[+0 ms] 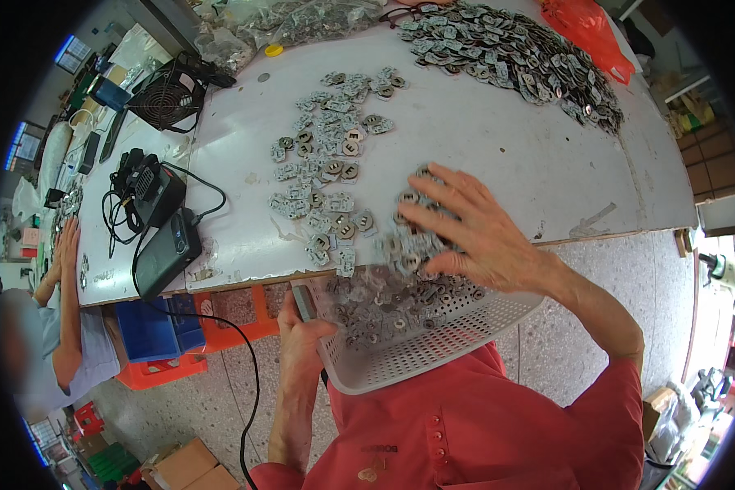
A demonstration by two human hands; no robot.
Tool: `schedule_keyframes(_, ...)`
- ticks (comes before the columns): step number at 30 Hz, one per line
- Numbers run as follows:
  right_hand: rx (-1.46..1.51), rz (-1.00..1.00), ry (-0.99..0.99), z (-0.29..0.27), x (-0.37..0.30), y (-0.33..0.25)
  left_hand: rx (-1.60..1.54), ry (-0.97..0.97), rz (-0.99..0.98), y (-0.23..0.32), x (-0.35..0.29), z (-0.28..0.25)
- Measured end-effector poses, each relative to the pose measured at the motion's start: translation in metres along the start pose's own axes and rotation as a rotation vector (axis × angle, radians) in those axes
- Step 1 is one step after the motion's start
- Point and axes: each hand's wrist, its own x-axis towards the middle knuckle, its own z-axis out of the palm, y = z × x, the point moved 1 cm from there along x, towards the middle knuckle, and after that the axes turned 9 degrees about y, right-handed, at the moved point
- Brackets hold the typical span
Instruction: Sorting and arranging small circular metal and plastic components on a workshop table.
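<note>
Right up front, the left hand (302, 335) clamps the near-left edge of a white perforated basket (441, 359), pressed close under the table (465, 122) edge. And here's the right hand (486, 237), not clenched, fingers spread and bent over a cluster of small metal parts (412, 245)! They lie beneath and just left of those fingers, blurred at the basket's lip, with more already inside. A black cable (256, 384) hangs left of the left hand; a blue bin (149, 327) sits beyond it. On the tabletop, left, a black box-shaped device (167, 251) and a tangled charger (155, 192); between them and the right hand, a loose patch of parts. Farther off, a black fan (167, 102), a big heap of parts (506, 57) and a red plastic bag (592, 37)!
</note>
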Motion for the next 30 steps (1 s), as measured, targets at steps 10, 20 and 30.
schedule_keyframes(10, 0.108, 0.094, 0.140, -0.002, 0.062, 0.039, -0.032, 0.029, -0.015, -0.011, 0.006, -0.004)
schedule_keyframes(20, 0.108, 0.240, 0.064, 0.047, 0.177, 0.102, -0.078, 0.033, -0.101, -0.004, 0.003, -0.008)
schedule_keyframes(30, 0.009, 0.065, -0.190, 0.064, 0.196, 0.044, -0.059, 0.052, -0.081, -0.004, 0.002, -0.006)
